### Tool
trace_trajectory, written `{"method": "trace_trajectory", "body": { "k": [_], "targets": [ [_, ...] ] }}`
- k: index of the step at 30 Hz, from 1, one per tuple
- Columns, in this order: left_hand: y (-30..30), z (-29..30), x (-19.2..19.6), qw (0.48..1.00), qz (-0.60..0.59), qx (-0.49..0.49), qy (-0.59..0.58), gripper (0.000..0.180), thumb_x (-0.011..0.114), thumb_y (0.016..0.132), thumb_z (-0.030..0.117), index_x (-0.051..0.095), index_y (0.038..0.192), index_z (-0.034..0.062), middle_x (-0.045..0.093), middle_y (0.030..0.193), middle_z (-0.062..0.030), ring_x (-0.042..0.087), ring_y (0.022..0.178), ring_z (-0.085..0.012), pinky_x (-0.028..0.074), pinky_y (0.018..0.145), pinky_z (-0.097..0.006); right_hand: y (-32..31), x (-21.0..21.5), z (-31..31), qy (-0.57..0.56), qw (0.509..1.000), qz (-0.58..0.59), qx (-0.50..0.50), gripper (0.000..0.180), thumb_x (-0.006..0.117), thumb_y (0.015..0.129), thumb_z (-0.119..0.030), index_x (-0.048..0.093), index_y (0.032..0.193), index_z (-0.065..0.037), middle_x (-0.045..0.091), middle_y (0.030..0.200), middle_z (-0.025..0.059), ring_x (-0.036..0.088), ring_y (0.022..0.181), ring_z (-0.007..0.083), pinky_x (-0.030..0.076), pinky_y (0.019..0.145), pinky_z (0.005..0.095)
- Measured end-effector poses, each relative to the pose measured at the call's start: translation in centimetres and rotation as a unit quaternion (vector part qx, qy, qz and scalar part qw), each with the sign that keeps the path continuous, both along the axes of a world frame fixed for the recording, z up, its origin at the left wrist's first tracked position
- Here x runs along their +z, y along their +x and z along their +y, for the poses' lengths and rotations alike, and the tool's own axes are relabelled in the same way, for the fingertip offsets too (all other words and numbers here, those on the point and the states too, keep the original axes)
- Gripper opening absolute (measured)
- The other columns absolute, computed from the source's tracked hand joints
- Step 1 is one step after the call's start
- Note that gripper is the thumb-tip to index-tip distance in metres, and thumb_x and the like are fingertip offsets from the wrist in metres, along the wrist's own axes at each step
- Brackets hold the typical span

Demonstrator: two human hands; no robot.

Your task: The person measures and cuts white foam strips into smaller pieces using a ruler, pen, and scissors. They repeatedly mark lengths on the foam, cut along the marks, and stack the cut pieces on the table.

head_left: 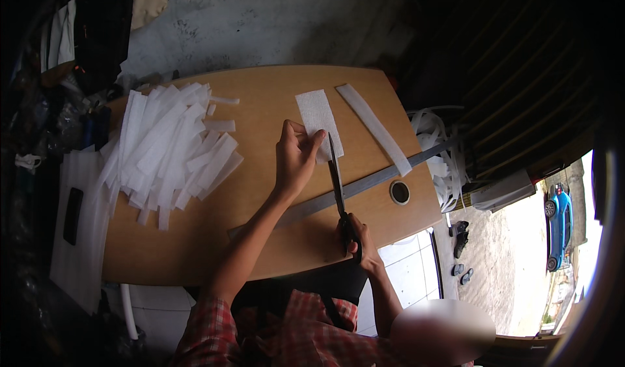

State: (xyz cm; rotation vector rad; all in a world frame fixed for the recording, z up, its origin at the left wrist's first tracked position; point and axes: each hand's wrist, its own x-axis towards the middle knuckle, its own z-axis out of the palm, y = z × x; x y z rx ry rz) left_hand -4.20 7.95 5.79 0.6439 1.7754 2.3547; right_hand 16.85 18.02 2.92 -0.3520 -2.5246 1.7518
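My left hand [301, 157] pinches a short, wide strip of white foam-like sheet [319, 112] between thumb and fingers, holding it over the wooden table. Black-handled scissors [338, 188] are gripped in my right hand [361, 240] near the table's front edge. Their blades point away from me, with the tips beside the strip's right edge, close to my left thumb. Whether the blades touch the strip I cannot tell. To the right of it, a longer narrow white strip [374, 127] lies at a slant on the table.
A heap of white strips [166, 149] covers the left of the wooden table [273, 80]. A long grey metal ruler [364, 184] crosses it, near a round cable hole [400, 192]. White sheets with a black phone-like object [73, 216] lie at the left edge; white offcuts [439, 139] hang beyond the right.
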Motion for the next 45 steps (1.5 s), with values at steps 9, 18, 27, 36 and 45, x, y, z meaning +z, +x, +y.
{"method": "trace_trajectory", "body": {
  "k": [9, 18, 27, 36, 45],
  "targets": [
    [-0.2, 0.1, -0.8, 1.0, 0.004, -0.022, 0.02, 0.026, 0.064, 0.094, 0.011, 0.039, 0.089, 0.0031, 0.063, 0.068, -0.0072, 0.053, 0.058, -0.0055, 0.04, 0.049, -0.023, 0.1, -1.2, 0.1, -0.016, 1.0, 0.014, -0.013, 0.104, 0.045, 0.051, -0.099, 0.049, 0.089, -0.002, 0.049, 0.064, 0.0003, 0.051, 0.052, 0.0091, 0.038, 0.047, 0.0232],
    [-0.3, -0.2, -1.1, 1.0, 0.008, -0.01, -0.026, 0.025, 0.057, 0.099, 0.018, 0.043, 0.084, 0.003, 0.051, 0.056, -0.0025, 0.044, 0.047, -0.0064, 0.033, 0.043, -0.026, 0.1, -1.8, -0.4, 0.008, 0.998, 0.047, -0.039, 0.086, 0.057, 0.07, -0.084, 0.05, 0.089, -0.001, 0.052, 0.067, 0.0078, 0.051, 0.058, 0.0203, 0.041, 0.057, 0.0331],
    [-1.1, -0.4, -0.9, 0.996, 0.043, 0.001, -0.073, 0.026, 0.056, 0.099, 0.019, 0.05, 0.082, -0.0002, 0.056, 0.057, -0.0065, 0.056, 0.05, -0.0105, 0.041, 0.045, -0.027, 0.0, -3.1, -0.2, 0.005, 0.996, 0.058, -0.061, 0.082, 0.066, 0.064, -0.082, 0.052, 0.082, -0.003, 0.044, 0.063, 0.0026, 0.04, 0.059, 0.011, 0.034, 0.052, 0.0307],
    [-1.7, -1.0, -0.9, 0.993, 0.058, -0.049, -0.093, 0.027, 0.054, 0.101, 0.022, 0.051, 0.083, 0.0024, 0.053, 0.06, -0.0012, 0.049, 0.05, -0.0051, 0.037, 0.043, -0.023, -0.4, -2.6, -0.2, 0.007, 0.997, 0.045, -0.065, 0.094, 0.052, 0.054, -0.097, 0.05, 0.077, -0.005, 0.047, 0.062, -0.0024, 0.046, 0.055, 0.0076, 0.032, 0.049, 0.025],
    [-1.4, -1.7, 0.2, 0.986, 0.025, -0.089, -0.14, 0.028, 0.056, 0.099, 0.022, 0.053, 0.083, -0.0003, 0.056, 0.059, -0.0042, 0.057, 0.05, -0.0103, 0.042, 0.046, -0.026, -0.3, -3.0, -0.2, -0.001, 0.997, 0.044, -0.069, 0.094, 0.053, 0.054, -0.096, 0.05, 0.078, -0.005, 0.048, 0.062, -0.0022, 0.046, 0.053, 0.0072, 0.033, 0.048, 0.0237]
  ]
}}
